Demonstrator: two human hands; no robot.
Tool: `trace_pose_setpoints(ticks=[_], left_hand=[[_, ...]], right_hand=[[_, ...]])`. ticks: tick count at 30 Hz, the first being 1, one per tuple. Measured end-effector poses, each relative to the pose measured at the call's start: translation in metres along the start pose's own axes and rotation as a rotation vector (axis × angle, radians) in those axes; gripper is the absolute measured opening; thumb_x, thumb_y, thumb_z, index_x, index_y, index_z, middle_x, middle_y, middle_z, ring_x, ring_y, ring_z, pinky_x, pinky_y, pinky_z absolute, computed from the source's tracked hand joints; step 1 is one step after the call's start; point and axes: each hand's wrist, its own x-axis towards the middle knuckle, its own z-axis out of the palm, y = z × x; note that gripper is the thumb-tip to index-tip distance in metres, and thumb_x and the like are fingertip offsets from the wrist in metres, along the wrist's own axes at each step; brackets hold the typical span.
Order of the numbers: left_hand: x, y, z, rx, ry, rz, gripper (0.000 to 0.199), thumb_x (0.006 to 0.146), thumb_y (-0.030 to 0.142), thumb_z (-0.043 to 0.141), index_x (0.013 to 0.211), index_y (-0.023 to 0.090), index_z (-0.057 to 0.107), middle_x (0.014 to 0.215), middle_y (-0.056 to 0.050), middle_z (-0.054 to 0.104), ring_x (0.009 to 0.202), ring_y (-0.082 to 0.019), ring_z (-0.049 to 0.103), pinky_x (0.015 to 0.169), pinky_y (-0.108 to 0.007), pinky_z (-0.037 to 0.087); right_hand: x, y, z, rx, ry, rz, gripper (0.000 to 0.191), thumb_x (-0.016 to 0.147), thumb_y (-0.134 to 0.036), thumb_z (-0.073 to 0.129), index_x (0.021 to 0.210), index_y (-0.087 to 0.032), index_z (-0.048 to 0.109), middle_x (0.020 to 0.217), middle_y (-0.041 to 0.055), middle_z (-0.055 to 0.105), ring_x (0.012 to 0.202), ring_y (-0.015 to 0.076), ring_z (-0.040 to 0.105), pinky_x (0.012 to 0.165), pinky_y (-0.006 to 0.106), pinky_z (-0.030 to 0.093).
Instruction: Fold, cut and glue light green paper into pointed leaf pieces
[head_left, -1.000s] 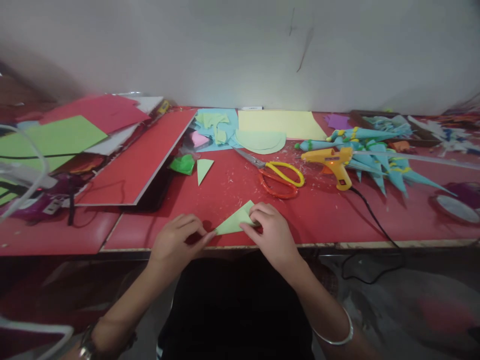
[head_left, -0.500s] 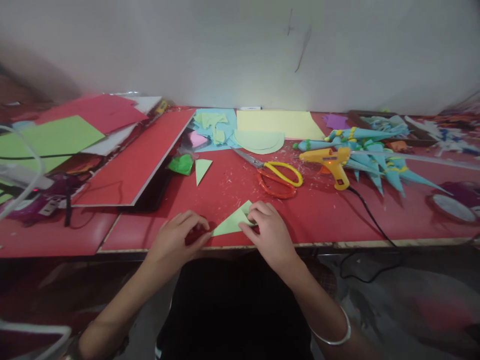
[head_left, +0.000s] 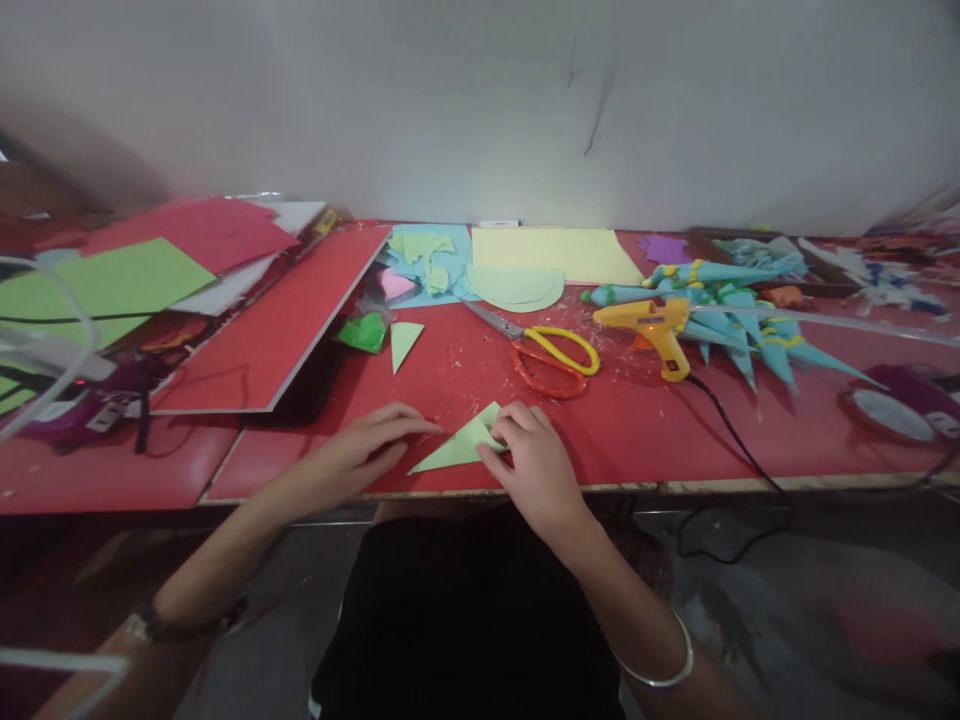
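Note:
A folded light green paper (head_left: 455, 447) lies near the front edge of the red table, its narrow tip pointing left. My right hand (head_left: 534, 465) grips its right end between thumb and bent fingers. Just left of the paper, my left hand (head_left: 375, 447) is open, fingers stretched toward it and thumb apart, holding nothing. Beyond the hands lie a small light green paper wedge (head_left: 406, 345) and scissors (head_left: 551, 352) with one yellow and one red handle loop.
A yellow glue gun (head_left: 654, 328) with a black cord lies at right, before blue paper cones (head_left: 750, 335). A red board (head_left: 277, 325) leans at left. Pale green semicircles (head_left: 516, 286) and yellow paper (head_left: 555, 253) lie by the wall.
My left hand has let go of the paper's left tip and opened, its fingers now straighter. My right hand keeps its grip. The view has shifted slightly.

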Motion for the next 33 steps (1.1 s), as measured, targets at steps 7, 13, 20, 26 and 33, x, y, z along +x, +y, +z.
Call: trace_pose_setpoints(ticks=[7, 13, 20, 26, 33], left_hand=[[0.014, 0.01, 0.013, 0.079, 0.12, 0.094, 0.026, 0.086, 0.027, 0.04, 0.103, 0.022, 0.059, 0.1, -0.005, 0.059, 0.091, -0.015, 0.055, 0.08, -0.028, 0.045], [0.005, 0.011, 0.017, 0.077, 0.107, 0.019, 0.024, 0.08, 0.034, 0.052, 0.099, 0.021, 0.058, 0.096, -0.004, 0.059, 0.087, -0.015, 0.057, 0.075, -0.026, 0.046], [-0.017, 0.01, 0.018, 0.148, 0.229, -0.007, 0.02, 0.085, 0.029, 0.043, 0.075, 0.018, 0.055, 0.076, -0.001, 0.058, 0.07, -0.011, 0.056, 0.064, -0.022, 0.045], [-0.023, 0.012, 0.021, 0.367, 0.245, -0.019, 0.024, 0.087, 0.029, 0.039, 0.072, 0.018, 0.053, 0.075, -0.001, 0.059, 0.067, -0.013, 0.054, 0.064, -0.026, 0.042], [-0.028, 0.011, 0.022, 0.296, 0.292, -0.095, 0.015, 0.082, 0.028, 0.046, 0.077, 0.018, 0.056, 0.083, -0.002, 0.06, 0.073, -0.013, 0.055, 0.066, -0.024, 0.043]], right_hand=[[0.001, -0.001, -0.001, -0.03, -0.029, 0.006, 0.013, 0.078, -0.021, 0.056, 0.066, -0.018, 0.053, 0.081, 0.0046, 0.056, 0.075, 0.0183, 0.047, 0.066, 0.031, 0.04], [0.0, 0.0, -0.002, -0.015, -0.054, 0.013, 0.011, 0.078, -0.022, 0.055, 0.068, -0.018, 0.053, 0.081, 0.004, 0.056, 0.075, 0.0183, 0.047, 0.067, 0.031, 0.04], [-0.001, 0.001, -0.003, 0.011, -0.068, 0.011, 0.006, 0.078, -0.02, 0.053, 0.073, -0.017, 0.054, 0.084, 0.0042, 0.056, 0.077, 0.0187, 0.047, 0.069, 0.031, 0.039], [-0.001, 0.0, -0.003, -0.004, -0.077, 0.017, 0.006, 0.079, -0.021, 0.052, 0.076, -0.017, 0.055, 0.086, 0.005, 0.056, 0.078, 0.019, 0.046, 0.069, 0.031, 0.039], [-0.001, 0.002, -0.007, 0.081, -0.086, 0.02, 0.005, 0.078, -0.021, 0.053, 0.079, -0.017, 0.057, 0.087, 0.0048, 0.056, 0.081, 0.0188, 0.047, 0.071, 0.031, 0.039]])
